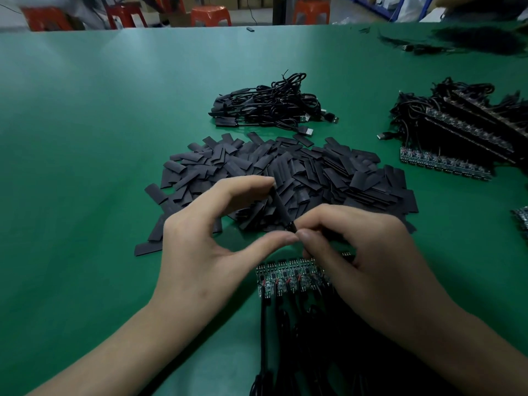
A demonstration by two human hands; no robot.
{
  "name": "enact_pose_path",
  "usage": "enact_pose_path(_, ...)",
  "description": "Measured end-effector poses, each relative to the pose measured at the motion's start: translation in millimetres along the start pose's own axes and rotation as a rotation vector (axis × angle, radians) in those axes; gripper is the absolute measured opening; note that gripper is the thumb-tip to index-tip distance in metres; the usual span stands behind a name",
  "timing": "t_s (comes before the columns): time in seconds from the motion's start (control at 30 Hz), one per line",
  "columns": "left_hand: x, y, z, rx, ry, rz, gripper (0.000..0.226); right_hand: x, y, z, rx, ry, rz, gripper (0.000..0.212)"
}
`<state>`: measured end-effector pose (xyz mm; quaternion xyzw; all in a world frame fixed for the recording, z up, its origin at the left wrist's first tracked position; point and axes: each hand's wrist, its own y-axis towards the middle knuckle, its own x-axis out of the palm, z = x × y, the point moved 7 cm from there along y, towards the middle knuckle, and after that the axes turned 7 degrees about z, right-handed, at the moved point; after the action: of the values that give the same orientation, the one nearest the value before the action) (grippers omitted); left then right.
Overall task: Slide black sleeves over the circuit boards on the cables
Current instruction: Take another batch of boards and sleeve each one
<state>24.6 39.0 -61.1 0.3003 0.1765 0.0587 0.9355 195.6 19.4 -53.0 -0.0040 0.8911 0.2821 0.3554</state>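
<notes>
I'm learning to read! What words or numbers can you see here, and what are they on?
Nothing here can be read.
On the black sleeves: no print shows.
On the circuit boards: any markings are too small and blurred to read.
On the USB plugs: no sign can be made out.

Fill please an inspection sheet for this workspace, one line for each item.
Surface: green table.
Job's things: sleeve pile at centre; held sleeve before it; circuit boards in a row nearest the person; stacked boards at right.
Clutter: small black piece at far edge.
Grips: left grip and right grip both pinch the held sleeve.
Cables: cable bundle with USB plugs behind the pile.
Surroundings: orange stools beyond the table.
</notes>
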Motion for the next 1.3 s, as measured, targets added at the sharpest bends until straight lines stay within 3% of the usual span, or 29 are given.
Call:
enact_pose_path(0.5,-1.0,2.7,6.2,0.067,-0.061,-0.012,0.051,0.9,1.6,5.7,0.050,0.219,0.004,0.009)
enact_pose_path(1.03,4.1,3.3,5.8,0.051,-0.107,-0.102,0.050,-12.8,-1.9,-11.7,-0.204,-0.155,0.153,0.015)
enact_pose_path(1.17,2.5,3.2,3.7,0.065,-0.089,-0.103,0.054,-8.0,0.0,-4.3,-0.081,0.010,0.084,0.012)
enact_pose_path(1.3,2.5,2.0,3.6,0.087,-0.101,-0.100,0.062,9.7,-1.4,15.5,0.250,0.474,-0.130,0.016)
